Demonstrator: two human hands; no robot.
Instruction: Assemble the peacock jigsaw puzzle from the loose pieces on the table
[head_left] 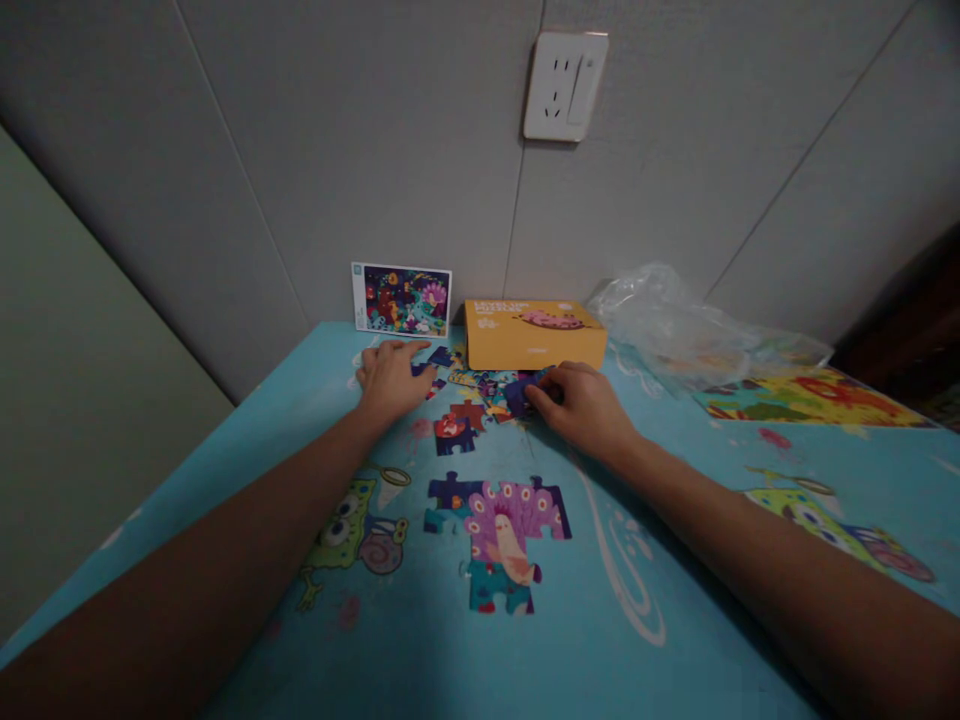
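Note:
My left hand (pixel 394 378) rests at the left of a pile of loose puzzle pieces (pixel 466 380), fingers apart, with a dark blue piece beside its fingertips. On the right side of the pile, my right hand (pixel 585 402) pinches a dark blue puzzle piece (pixel 519 397) between thumb and fingers. Nearer to me lies a joined puzzle section (pixel 506 530) showing a pink-purple peacock-like figure over teal. Between it and the pile sits a red and dark blue puzzle piece (pixel 454 432), close to a brown one.
A picture card (pixel 403 300) leans against the wall beside a yellow puzzle box (pixel 534 335). To the right are a crumpled clear plastic bag (pixel 675 325) and a colourful yellow-red sheet (pixel 825 398). A blue cartoon-printed cover (pixel 420 650) lies over the table. The wall carries a socket (pixel 566 87).

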